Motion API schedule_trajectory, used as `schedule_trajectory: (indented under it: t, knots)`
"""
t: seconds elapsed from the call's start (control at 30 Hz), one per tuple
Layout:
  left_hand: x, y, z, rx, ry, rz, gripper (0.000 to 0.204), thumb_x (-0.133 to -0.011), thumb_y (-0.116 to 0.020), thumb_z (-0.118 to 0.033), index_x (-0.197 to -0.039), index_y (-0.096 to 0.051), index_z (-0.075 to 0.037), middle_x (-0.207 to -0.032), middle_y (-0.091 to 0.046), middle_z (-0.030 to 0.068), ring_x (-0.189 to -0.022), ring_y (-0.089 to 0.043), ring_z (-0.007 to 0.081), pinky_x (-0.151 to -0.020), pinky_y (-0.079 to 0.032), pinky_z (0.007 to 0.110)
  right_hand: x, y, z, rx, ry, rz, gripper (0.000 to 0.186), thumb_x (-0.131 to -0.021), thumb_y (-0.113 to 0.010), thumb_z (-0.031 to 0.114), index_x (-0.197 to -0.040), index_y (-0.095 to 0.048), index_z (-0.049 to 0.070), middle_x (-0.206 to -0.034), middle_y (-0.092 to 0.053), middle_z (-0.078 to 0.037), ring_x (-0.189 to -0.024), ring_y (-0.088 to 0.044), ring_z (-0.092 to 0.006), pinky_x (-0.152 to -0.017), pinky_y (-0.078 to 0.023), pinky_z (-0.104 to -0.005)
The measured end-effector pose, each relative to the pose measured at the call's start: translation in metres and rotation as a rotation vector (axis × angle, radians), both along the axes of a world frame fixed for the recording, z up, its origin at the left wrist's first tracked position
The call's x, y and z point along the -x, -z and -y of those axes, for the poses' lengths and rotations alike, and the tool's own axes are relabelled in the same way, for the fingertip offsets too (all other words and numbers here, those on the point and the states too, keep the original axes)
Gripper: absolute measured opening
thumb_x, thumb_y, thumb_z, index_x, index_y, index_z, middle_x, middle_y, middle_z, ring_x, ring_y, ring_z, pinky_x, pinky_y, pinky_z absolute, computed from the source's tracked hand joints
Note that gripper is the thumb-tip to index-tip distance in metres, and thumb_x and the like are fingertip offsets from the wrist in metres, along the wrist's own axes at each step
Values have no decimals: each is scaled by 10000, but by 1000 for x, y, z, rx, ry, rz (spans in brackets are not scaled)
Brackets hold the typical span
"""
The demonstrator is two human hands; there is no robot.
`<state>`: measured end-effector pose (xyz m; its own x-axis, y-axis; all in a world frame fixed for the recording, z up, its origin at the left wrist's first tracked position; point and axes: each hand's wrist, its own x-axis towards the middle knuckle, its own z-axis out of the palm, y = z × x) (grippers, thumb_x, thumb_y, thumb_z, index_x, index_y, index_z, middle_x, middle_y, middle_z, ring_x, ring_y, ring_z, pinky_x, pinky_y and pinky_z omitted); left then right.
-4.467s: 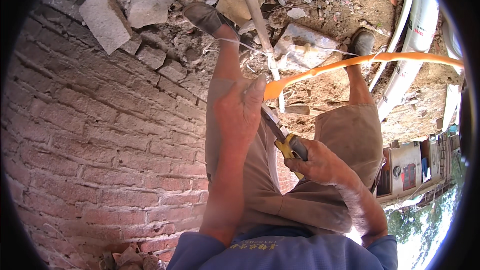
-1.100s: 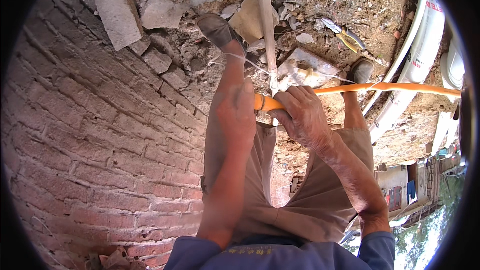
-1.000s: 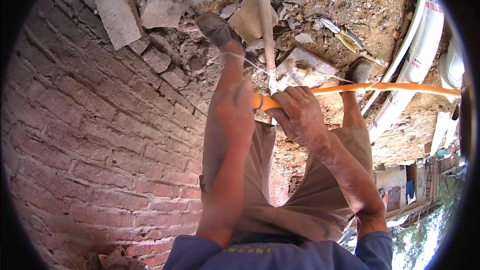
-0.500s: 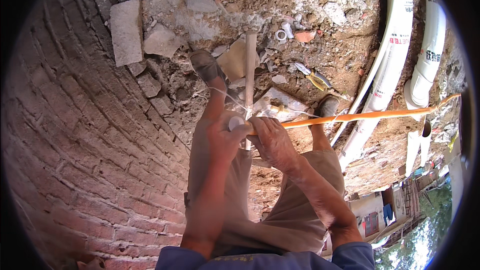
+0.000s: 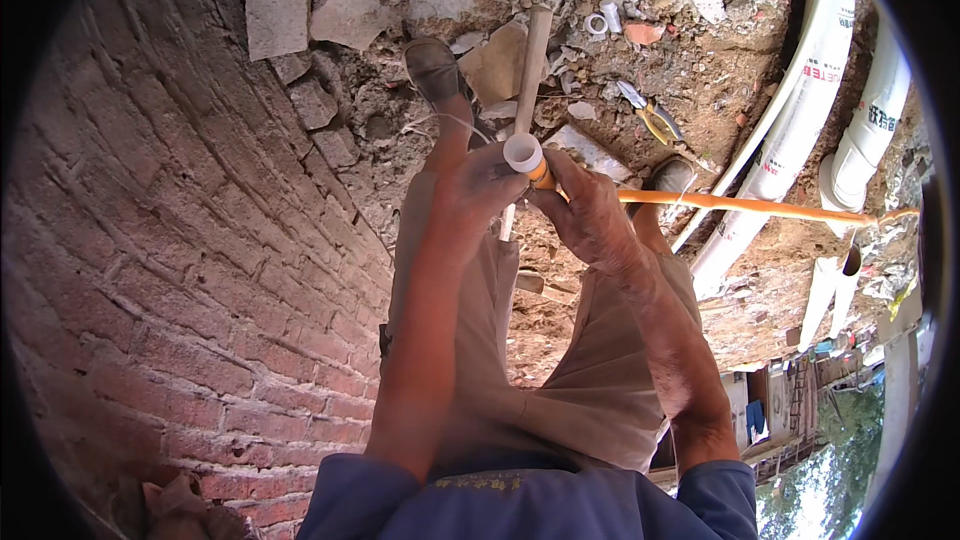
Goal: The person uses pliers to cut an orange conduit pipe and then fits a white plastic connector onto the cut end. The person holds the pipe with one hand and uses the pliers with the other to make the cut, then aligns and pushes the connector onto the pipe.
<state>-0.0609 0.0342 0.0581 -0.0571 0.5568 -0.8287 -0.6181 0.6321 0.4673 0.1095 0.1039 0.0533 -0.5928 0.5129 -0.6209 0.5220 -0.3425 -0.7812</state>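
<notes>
In front of my knees I hold a short white pipe fitting [image 5: 522,151], its round open mouth turned up toward me. Below it shows the orange end of a long thin orange pipe [image 5: 740,203], which runs off to the right behind my fingers. My left hand [image 5: 482,185] is closed against the fitting's left side. The fingers of my right hand [image 5: 592,215] wrap the orange pipe just under the fitting. How deep the pipe sits in the fitting is hidden. A thin pale cord [image 5: 440,120] trails from near my left hand toward my shoe.
A wooden handle [image 5: 534,65] stands beyond my hands. Pliers [image 5: 650,113] and small white fittings [image 5: 602,20] lie on the rubble. Large white pipes [image 5: 785,130] curve along the right. A brick wall [image 5: 200,340] fills the left, with a stone slab [image 5: 278,0] at its far end.
Both hands have moved slightly up and right and tilted the fitting, so its open mouth now faces me. The orange pipe's near end has risen, and the whole view has shifted a little.
</notes>
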Motion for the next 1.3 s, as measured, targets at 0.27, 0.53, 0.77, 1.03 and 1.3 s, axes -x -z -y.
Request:
schedule_trajectory:
  t: [0.27,0.53,0.77,1.03,1.3]
  knots:
    - [8,12,5,-80,50,57,421,-877,-767,-93,-1271,-631,-33,-1151,-676,40,-1087,-618,130,-949,-504,287,4,18,9,440,286,-149,811,-874,-770,139,-1530,-303,41,-1360,-588,-187,-1283,-571,-294,-1074,-457,-397]
    - [2,16,2,-136,1,-98,394,-909,-697,-33,-1275,-561,21,-1086,-654,72,-971,-631,134,-835,-528,288,-94,104,23,-95,58,473,711,-832,-796,213,-1435,-464,38,-1359,-565,-269,-1206,-593,-414,-988,-502,-431]
    - [0,14,7,15,29,-52,334,-915,-714,-85,-1208,-619,44,-988,-627,58,-851,-589,110,-734,-487,271,-158,197,37,-349,-202,928,821,-766,-841,261,-1449,-431,63,-1418,-514,-234,-1229,-570,-419,-971,-509,-485]
    - [-2,21,17,-3,-69,-29,343,-890,-746,-111,-1181,-626,25,-1031,-642,60,-892,-608,119,-745,-502,270,-155,221,45,-376,-102,1074,598,-744,-854,278,-1195,-512,83,-1186,-626,-204,-1079,-619,-431,-833,-511,-537]
    - [1,19,15,-9,-118,31,407,-904,-727,-134,-1255,-585,17,-1131,-633,38,-938,-575,96,-761,-477,262,-143,203,22,-373,-3,902,449,-841,-761,189,-1212,-545,61,-1172,-643,-191,-1042,-650,-406,-860,-527,-509]
